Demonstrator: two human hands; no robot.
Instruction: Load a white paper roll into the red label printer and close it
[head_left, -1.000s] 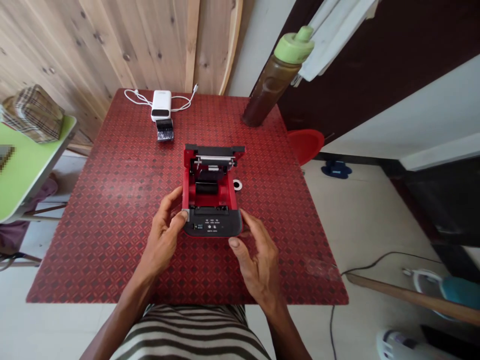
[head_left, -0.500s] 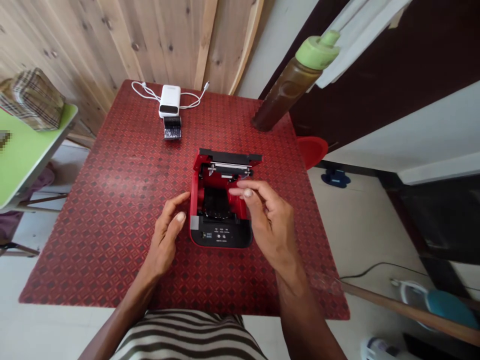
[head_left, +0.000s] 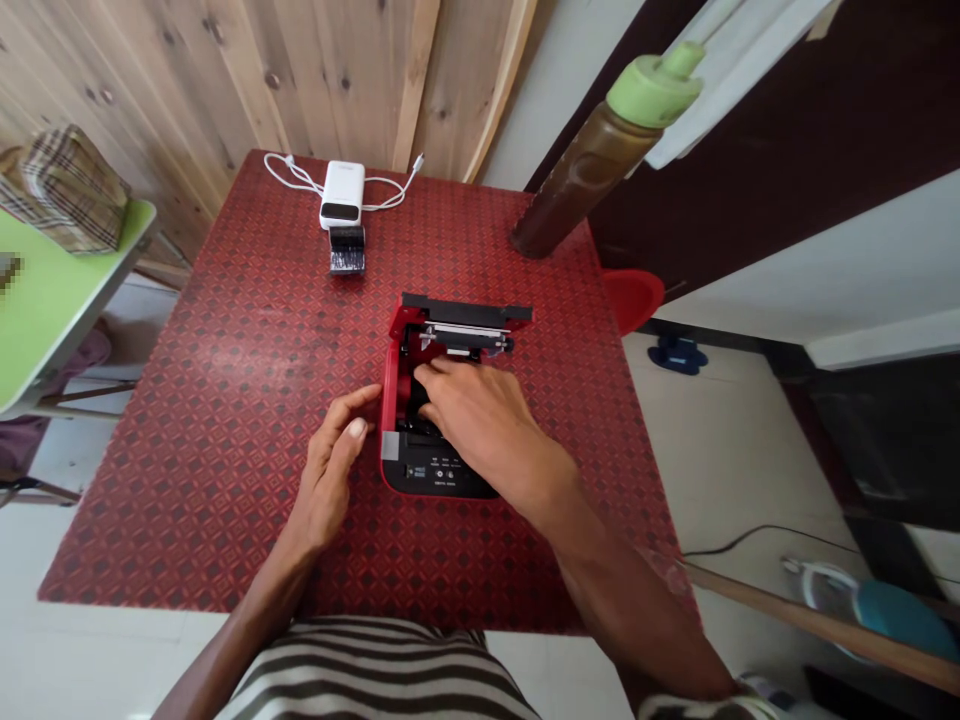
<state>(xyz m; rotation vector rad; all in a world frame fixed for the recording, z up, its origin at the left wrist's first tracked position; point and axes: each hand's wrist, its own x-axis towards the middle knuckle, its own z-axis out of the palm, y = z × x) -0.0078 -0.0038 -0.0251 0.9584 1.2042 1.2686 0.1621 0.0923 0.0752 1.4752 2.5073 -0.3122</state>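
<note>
A small red printer (head_left: 442, 472) with a black control panel stands in the middle of the red patterned table (head_left: 225, 400), its black lid (head_left: 466, 311) tipped up and open at the back. My left hand (head_left: 330, 470) lies against the printer's left side with fingers stretched and the thumb by the front corner. My right hand (head_left: 472, 415) reaches from the right over the open bay, its fingers extended down into it; the fingertips and whatever lies under them are hidden.
A white power bank (head_left: 342, 193) with a white cable and a small black object (head_left: 346, 250) lie at the table's far edge. A tall brown bottle (head_left: 592, 170) with a green cap stands far right. A green side table (head_left: 45, 310) carries a plaid bag (head_left: 64, 190).
My right hand left the printer's front right corner, rose over the open bay, then dropped its fingers into it. My left hand slid slightly back along the printer's left side.
</note>
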